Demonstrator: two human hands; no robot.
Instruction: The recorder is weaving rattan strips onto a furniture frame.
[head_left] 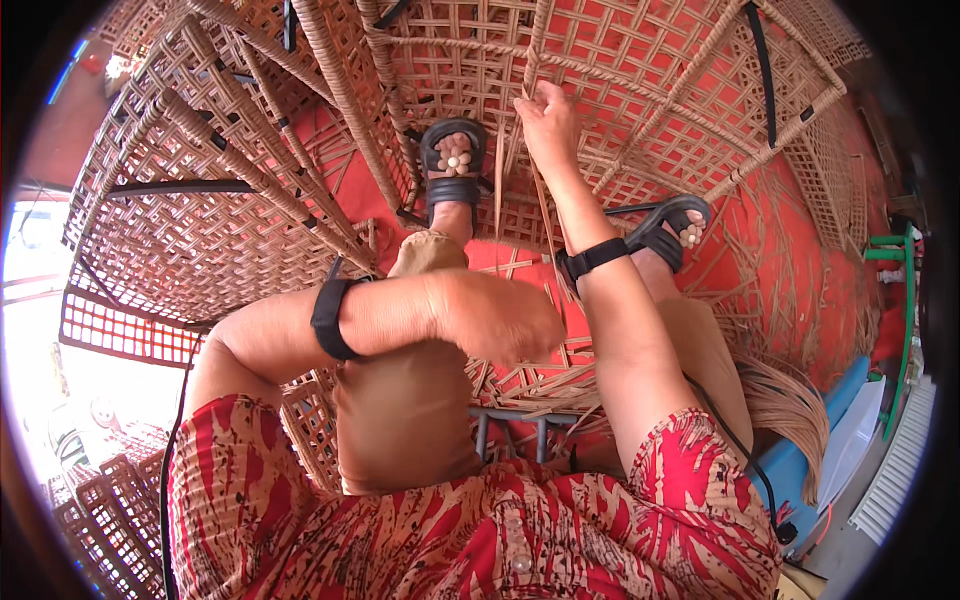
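My right hand [550,125] reaches forward to an open-weave wicker panel [630,85]. Its thumb and fingers pinch a thin tan cane strip [535,60] that runs along the weave; loose lengths hang below. Bent across my lap, my left hand [505,320] is closed above the gap between my knees. Its fingers curl downward, and whatever they may hold is hidden. Each wrist wears a black strap.
More woven wicker frames [210,220] stand at the left. Cut cane scraps litter the red floor covering [770,290]. A bundle of cane strips [785,410] lies at my right beside a blue surface [845,390]. My sandalled feet rest before the panel.
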